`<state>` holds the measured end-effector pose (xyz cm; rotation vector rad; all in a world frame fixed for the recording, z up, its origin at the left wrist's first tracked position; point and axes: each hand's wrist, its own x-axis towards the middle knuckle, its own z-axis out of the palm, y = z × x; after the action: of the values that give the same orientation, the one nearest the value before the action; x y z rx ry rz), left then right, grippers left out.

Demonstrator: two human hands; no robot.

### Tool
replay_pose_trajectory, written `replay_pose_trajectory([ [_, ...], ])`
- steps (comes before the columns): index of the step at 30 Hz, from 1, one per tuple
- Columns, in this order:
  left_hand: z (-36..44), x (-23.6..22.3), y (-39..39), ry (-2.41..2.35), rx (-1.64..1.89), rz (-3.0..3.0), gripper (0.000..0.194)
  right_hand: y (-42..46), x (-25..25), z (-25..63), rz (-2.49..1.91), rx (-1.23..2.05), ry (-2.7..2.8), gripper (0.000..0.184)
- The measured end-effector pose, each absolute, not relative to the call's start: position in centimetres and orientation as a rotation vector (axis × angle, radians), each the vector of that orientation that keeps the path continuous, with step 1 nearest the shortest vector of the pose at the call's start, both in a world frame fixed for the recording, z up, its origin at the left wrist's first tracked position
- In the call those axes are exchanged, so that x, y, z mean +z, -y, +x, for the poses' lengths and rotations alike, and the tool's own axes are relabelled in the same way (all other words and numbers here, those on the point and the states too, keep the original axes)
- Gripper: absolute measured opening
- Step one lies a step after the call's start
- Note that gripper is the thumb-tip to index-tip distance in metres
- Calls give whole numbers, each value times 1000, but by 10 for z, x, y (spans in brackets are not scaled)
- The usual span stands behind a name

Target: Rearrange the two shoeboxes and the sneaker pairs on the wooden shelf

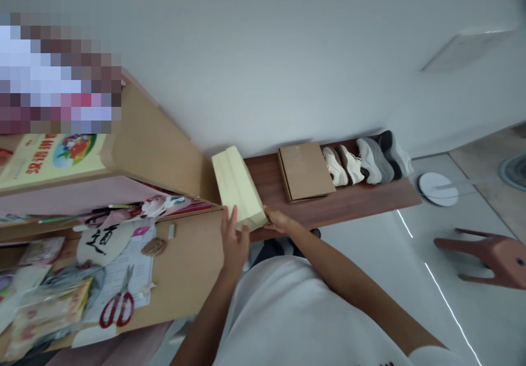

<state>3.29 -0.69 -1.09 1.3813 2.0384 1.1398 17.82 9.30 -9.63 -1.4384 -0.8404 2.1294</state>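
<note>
A pale yellow box (236,185) rests with its far end on a low dark wooden bench (349,199) against the white wall. My left hand (233,241) presses flat against the box's near left side, fingers together. My right hand (277,221) grips the near right corner of the same box. Both forearms reach forward from my white shirt.
A brown cardboard box (306,171) and two pairs of shoes (365,163) sit further along the bench. A wooden desk (184,267) at left carries red scissors (117,306), papers and books. A red stool (493,253) lies on the floor at right, near a white round base (438,189).
</note>
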Motion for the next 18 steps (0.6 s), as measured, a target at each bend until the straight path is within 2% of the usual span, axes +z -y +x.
replay_pose_trajectory([
  [2,60,-8,6,-2023,1132,1533,67,-91,-89,177,-1379,2296,643,35],
  [5,90,-20,3,-1924,1125,1613,73,-93,-79,191,-1248,2328,514,51],
  [8,92,-44,2,-1835,1058,1575,70,-94,-77,207,-1506,2103,543,51],
  [10,79,-61,0,-1955,993,1427,70,-93,-82,212,-1665,1861,630,45],
  [12,58,-76,-7,-2161,929,1197,72,-91,-88,212,-1667,1680,771,48],
  [15,27,-91,-20,-2207,872,904,75,-89,-99,210,-1579,1575,999,54],
  [18,13,-102,-25,-1974,869,786,60,-83,-105,210,-1569,1569,1154,64],
])
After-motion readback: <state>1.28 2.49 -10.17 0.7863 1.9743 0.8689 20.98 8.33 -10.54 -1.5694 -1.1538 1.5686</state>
